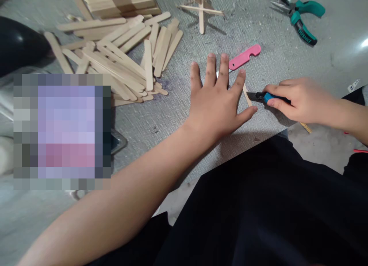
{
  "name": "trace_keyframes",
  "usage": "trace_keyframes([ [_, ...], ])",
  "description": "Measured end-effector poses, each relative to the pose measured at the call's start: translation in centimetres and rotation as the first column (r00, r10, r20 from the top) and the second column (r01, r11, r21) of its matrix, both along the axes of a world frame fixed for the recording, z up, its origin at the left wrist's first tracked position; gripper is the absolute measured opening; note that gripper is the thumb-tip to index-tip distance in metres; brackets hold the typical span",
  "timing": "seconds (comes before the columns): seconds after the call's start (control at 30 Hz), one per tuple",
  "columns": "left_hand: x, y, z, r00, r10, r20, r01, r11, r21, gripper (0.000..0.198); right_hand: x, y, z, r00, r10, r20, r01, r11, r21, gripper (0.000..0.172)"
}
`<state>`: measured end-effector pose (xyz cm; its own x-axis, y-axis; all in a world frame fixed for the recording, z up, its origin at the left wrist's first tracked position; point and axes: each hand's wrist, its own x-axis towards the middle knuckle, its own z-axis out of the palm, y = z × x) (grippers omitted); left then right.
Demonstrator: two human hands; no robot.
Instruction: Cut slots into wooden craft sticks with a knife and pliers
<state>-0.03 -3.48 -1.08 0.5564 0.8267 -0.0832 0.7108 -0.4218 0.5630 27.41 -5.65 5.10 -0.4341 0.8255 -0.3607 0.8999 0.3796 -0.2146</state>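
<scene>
My left hand [215, 99] lies flat on the grey table with its fingers spread, palm down. Beyond its fingertips is a pink-handled knife [245, 58], its blade partly hidden by the fingers. A narrow wooden craft stick [246, 94] shows between my left thumb and forefinger, mostly covered by the hand. My right hand [304, 99] grips a blue-and-black utility knife [268, 97], whose dark blade points left and meets the stick or hovers just over it; which of these I cannot tell.
Loose craft sticks [123, 66] are heaped at upper left, before a stacked bundle [123, 3]. Two crossed sticks [201, 16] stand at the top. Teal-handled pliers [301, 18] lie at upper right. A pixelated patch [66, 124] hides the left side. The table edge [244, 151] runs close below my hands.
</scene>
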Motion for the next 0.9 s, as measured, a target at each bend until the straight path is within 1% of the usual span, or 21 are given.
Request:
trace_keyframes([
  [0.13, 0.0, 0.0, -0.1, 1.0, -0.002, -0.017, 0.002, 1.0, 0.003, 0.1, -0.2, -0.3, -0.3, 0.999, -0.035, 0.01, 0.035, 0.998, 0.046, 0.06],
  [0.2, 0.0, 0.0, -0.1, 1.0, -0.005, -0.017, 0.005, 1.0, 0.005, 0.099, -0.2, -0.4, -0.3, 0.999, -0.052, -0.014, 0.053, 0.998, 0.039, 0.058],
  [0.37, 0.2, 0.1, 0.2, 0.999, 0.0, -0.051, -0.001, 1.0, -0.018, 0.103, -0.1, -0.2, 0.4, 0.991, -0.112, -0.069, 0.109, 0.993, -0.049, 0.046],
  [0.43, 0.2, 0.1, 0.2, 0.999, 0.001, -0.046, -0.002, 1.0, -0.019, 0.105, -0.1, 0.1, 0.9, 0.979, -0.182, -0.094, 0.168, 0.976, -0.143, 0.04],
  [0.47, 0.2, 0.1, 0.1, 0.999, 0.0, -0.035, -0.001, 1.0, -0.017, 0.106, -0.1, 0.2, 1.1, 0.966, -0.233, -0.113, 0.203, 0.952, -0.229, 0.041],
  [0.5, 0.2, 0.1, 0.0, 1.0, -0.001, -0.02, 0.001, 1.0, -0.014, 0.106, -0.2, 0.4, 1.3, 0.948, -0.292, -0.13, 0.235, 0.913, -0.334, 0.043],
  [0.57, 0.1, 0.1, -0.2, 1.0, -0.004, 0.013, 0.004, 1.0, -0.005, 0.107, -0.4, 0.6, 1.6, 0.905, -0.4, -0.146, 0.27, 0.803, -0.531, 0.048],
  [0.6, 0.0, 0.1, -0.3, 1.0, -0.006, 0.024, 0.006, 1.0, -0.002, 0.106, -0.6, 0.7, 1.7, 0.884, -0.445, -0.145, 0.28, 0.751, -0.598, 0.05],
  [0.63, 0.0, 0.1, -0.3, 1.0, -0.007, 0.03, 0.007, 1.0, 0.0, 0.105, -0.8, 0.8, 1.7, 0.865, -0.482, -0.141, 0.294, 0.713, -0.637, 0.052],
  [0.67, 0.0, 0.1, -0.3, 1.0, -0.007, 0.03, 0.007, 1.0, 0.001, 0.103, -0.9, 0.9, 1.8, 0.849, -0.512, -0.133, 0.312, 0.687, -0.656, 0.052],
  [0.77, 0.1, 0.1, -0.1, 1.0, -0.005, 0.017, 0.005, 1.0, -0.006, 0.1, -1.2, 1.0, 1.8, 0.819, -0.564, -0.103, 0.361, 0.646, -0.673, 0.057],
  [0.9, 0.2, 0.1, 0.1, 1.0, 0.0, 0.01, 0.001, 1.0, -0.017, 0.1, -1.2, 0.9, 1.8, 0.814, -0.569, -0.12, 0.351, 0.645, -0.679, 0.057],
])
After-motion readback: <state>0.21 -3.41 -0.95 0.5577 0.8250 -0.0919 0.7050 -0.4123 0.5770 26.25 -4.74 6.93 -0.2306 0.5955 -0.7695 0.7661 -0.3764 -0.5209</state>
